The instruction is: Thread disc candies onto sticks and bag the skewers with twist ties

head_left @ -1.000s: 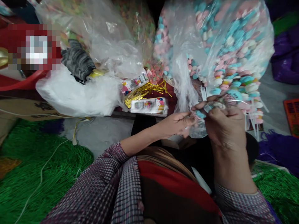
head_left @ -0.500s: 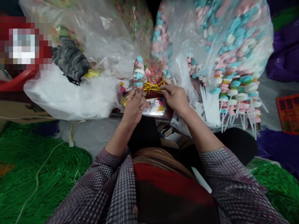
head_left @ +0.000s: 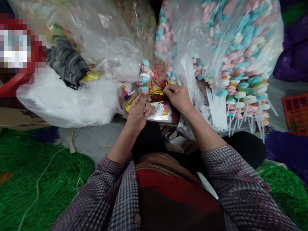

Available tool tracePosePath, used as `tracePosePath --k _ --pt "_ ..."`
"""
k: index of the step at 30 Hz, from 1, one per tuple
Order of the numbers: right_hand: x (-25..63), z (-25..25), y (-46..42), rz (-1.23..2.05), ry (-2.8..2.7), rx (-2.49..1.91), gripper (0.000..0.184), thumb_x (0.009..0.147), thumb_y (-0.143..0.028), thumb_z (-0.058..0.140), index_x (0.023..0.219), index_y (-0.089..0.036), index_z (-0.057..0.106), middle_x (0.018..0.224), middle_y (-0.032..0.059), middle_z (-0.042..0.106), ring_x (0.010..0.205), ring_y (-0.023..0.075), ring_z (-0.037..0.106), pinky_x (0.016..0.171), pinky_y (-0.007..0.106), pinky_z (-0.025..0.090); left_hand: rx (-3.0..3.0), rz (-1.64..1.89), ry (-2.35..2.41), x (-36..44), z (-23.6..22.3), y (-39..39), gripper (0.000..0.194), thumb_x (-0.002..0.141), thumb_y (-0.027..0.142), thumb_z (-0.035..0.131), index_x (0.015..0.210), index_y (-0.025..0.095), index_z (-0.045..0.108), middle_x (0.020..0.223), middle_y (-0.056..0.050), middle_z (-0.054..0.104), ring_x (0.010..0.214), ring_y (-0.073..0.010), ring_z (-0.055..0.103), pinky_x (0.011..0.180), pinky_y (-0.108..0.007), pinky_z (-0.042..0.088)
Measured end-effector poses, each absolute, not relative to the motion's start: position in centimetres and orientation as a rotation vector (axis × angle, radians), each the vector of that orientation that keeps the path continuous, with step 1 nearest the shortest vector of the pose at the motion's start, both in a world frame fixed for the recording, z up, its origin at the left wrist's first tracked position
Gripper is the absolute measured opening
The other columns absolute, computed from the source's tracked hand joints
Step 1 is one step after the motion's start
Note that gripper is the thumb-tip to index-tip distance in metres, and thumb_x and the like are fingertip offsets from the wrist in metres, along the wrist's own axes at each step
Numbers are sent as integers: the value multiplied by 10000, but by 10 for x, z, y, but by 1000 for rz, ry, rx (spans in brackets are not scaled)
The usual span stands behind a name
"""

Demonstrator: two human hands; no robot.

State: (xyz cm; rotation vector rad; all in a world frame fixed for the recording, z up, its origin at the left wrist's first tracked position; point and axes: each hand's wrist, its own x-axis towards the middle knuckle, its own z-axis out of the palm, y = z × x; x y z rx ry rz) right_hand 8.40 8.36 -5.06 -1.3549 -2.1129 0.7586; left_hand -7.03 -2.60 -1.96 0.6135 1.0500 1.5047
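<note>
My left hand (head_left: 139, 110) is closed around the lower end of a marshmallow skewer (head_left: 144, 77). The skewer stands upright in a clear printed wrapper, with blue, white and pink pieces showing. My right hand (head_left: 177, 96) has thumb and forefinger pinched at the right end of a small pile of gold twist ties (head_left: 156, 91), gripping one at the tips. Below the pile lies a stack of clear printed bags (head_left: 161, 110). More gold ties (head_left: 131, 102) lie just left of my left hand, partly covered by it.
Finished-looking marshmallow skewers (head_left: 247, 93) lie stacked at right, beside white sticks (head_left: 216, 109). Large clear bags of marshmallows (head_left: 252, 35) stand behind. At left are a white plastic bag (head_left: 69, 106), a grey striped glove (head_left: 68, 61) and a red basin (head_left: 14, 85).
My right hand has shifted slightly left at the gold ties, its fingers still pinched. The left hand keeps its grip on the skewer. The whole view has moved a little.
</note>
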Motion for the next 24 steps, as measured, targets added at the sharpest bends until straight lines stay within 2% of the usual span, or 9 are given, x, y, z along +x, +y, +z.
tracePosePath --k 3,7,11,13,16,20,24 --pt "89 -43 80 911 -1928 -1306 179 896 -242 625 745 -187 705 755 18 683 745 172 600 767 315 466 617 1481 1035 -69 -20 -25 413 966 595 645 759 251 549 476 126 220 375 -62 232 484 -246 445" --pt "95 -27 65 957 -1730 -1229 227 922 -299 636 720 -201 661 699 -7 631 693 145 572 738 300 482 572 1449 1065 -65 -22 -20 396 999 546 617 756 241 545 481 121 247 368 -53 224 449 -233 387" --pt "99 -14 43 872 -1692 -1146 192 938 -344 630 812 -211 688 710 -22 647 657 123 569 679 273 488 530 1387 1122 -54 -20 -10 308 1011 410 634 781 219 563 506 121 291 364 -36 231 404 -207 279" --pt "100 -12 35 797 -1804 -1082 167 925 -308 627 816 -203 700 734 -13 683 660 122 591 675 265 494 537 1334 1137 -46 -18 -8 235 1005 300 634 801 209 561 521 125 315 363 -26 245 396 -190 247" --pt "103 -12 29 651 -1978 -1065 148 906 -240 606 813 -192 711 755 9 723 672 131 630 688 268 503 571 1284 1134 -35 -16 -7 270 988 168 592 743 207 483 515 127 310 364 -21 269 398 -171 230" --pt "108 -14 27 534 -2050 -1122 133 897 -220 606 828 -194 716 781 30 748 697 149 660 697 280 509 599 1302 1124 -28 -19 -10 308 994 252 640 733 202 485 536 112 325 382 -21 308 411 -171 227" --pt "110 -14 22 721 -1895 -1099 188 944 -331 632 827 -207 712 807 20 750 730 143 664 737 285 530 557 1327 1092 -26 -16 -11 244 996 329 668 811 191 587 557 108 354 381 -10 303 413 -159 208"
